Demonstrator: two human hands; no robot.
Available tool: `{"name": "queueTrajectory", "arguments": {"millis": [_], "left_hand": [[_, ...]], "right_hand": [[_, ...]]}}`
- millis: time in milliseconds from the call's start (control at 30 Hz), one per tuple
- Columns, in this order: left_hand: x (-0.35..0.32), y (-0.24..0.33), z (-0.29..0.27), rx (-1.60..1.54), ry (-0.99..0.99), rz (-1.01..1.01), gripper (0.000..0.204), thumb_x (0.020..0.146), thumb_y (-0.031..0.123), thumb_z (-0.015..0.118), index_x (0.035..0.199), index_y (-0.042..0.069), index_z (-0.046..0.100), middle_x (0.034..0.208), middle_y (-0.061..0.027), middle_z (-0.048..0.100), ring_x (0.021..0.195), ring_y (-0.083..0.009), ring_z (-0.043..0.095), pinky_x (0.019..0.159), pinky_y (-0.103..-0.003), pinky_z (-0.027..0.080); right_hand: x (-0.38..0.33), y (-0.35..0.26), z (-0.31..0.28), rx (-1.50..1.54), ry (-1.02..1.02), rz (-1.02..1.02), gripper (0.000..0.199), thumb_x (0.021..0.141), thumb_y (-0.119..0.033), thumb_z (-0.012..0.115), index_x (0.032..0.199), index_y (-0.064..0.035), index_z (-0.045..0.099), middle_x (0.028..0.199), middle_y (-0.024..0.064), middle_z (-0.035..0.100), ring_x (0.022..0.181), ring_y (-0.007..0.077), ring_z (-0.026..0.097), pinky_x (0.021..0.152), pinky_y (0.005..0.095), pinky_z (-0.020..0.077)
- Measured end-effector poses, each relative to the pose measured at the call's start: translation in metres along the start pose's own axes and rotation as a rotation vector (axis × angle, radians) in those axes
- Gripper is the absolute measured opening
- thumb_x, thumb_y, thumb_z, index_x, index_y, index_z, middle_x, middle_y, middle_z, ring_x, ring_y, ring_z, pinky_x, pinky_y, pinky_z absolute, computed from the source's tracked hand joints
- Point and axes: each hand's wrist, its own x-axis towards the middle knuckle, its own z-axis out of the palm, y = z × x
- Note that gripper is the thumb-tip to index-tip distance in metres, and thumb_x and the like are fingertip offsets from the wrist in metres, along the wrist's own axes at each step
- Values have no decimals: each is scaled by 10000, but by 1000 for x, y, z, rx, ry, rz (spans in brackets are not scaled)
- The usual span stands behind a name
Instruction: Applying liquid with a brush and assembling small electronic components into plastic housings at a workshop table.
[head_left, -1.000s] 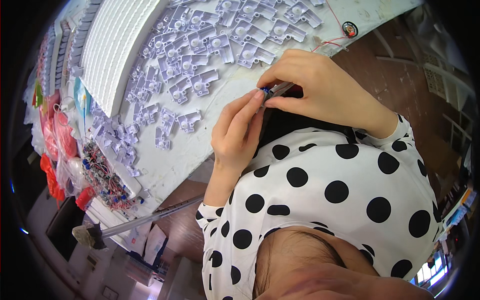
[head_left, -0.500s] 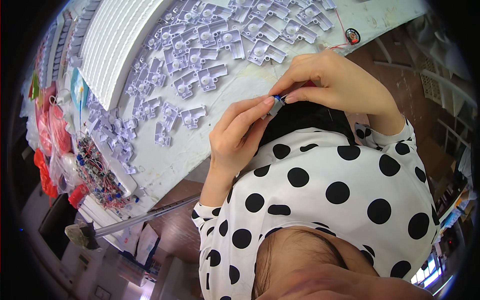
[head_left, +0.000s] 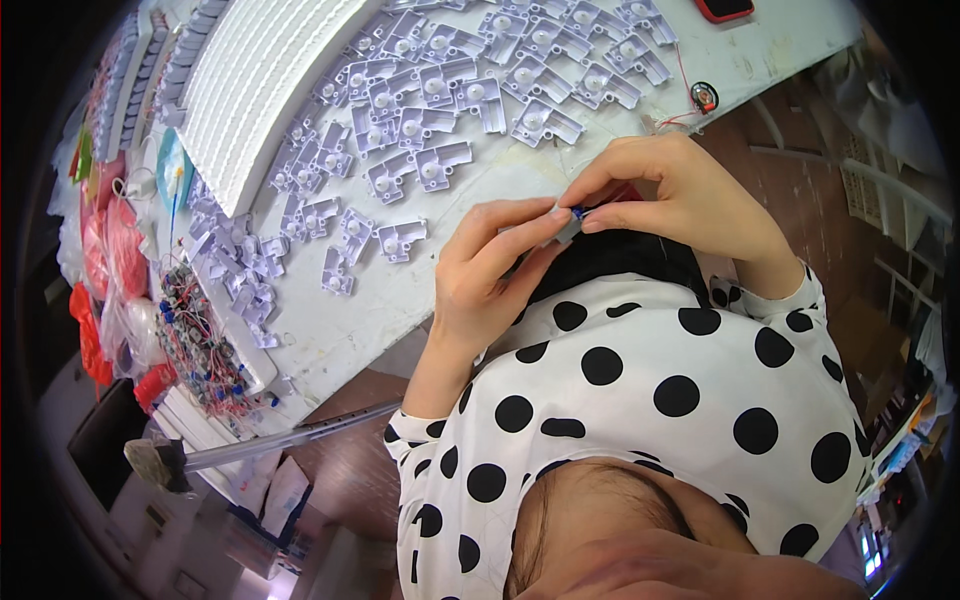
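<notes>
Between my two hands, over my lap at the table edge, is a small grey motor (head_left: 569, 231) with a blue end. My left hand (head_left: 488, 262) is closed, its thumb and fingertips pinching the grey body. From the right, my right hand (head_left: 682, 196) pinches at the blue end with thumb and forefinger; its fingertips hide part of it. On the table (head_left: 350, 325) beyond lie many pale lilac plastic housings (head_left: 536, 122), each with a round white piece. At the left sits a heap of small motors with red wires (head_left: 200, 335), some with blue ends.
White ribbed panels (head_left: 265, 90) stand at the back left, near more lilac housings. A small round speaker-like part (head_left: 704, 97) with red wires lies at the right table edge, and a red-edged phone (head_left: 724, 9) behind it. Pink and red plastic bags (head_left: 122, 255) hang far left. A metal bar (head_left: 290, 437) runs below the table.
The view has shifted slightly, so the table appears lower and the phone has come into sight. Both hands remain together on the motor, with the right fingertips slightly moved at its blue end.
</notes>
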Motion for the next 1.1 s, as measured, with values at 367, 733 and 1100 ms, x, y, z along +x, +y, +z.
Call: {"name": "queueTrajectory", "arguments": {"millis": [367, 733, 1100], "left_hand": [[59, 3, -5, 612, -32, 72, 416, 736, 73, 782, 1138, 86, 673, 1211, -100, 610, 1072, -322, 545, 909, -417, 447], [69, -3, -2, 649, -163, 116, 265, 724, 102, 801, 969, 88, 703, 1297, -105, 580, 1248, -362, 465, 1013, -444, 413], [26, 9, -22, 612, -107, -91, 452, 647, 138, 868, 1055, 66, 688, 1336, -126, 530, 1304, -371, 413, 1012, -471, 418]], "right_hand": [[-10, 15, -33, -36, 578, -233, 223, 798, -6, 748, 1020, -11, 735, 986, 51, 717, 935, 125, 646, 860, 253, 484], [-8, 28, -5, -210, 642, -437, 243, 773, 7, 761, 1010, -37, 733, 956, 53, 720, 872, 159, 640, 778, 278, 496], [21, 49, 42, -443, 647, -571, 247, 712, -83, 800, 950, -106, 737, 880, 7, 699, 833, 211, 615, 700, 312, 519]]}}
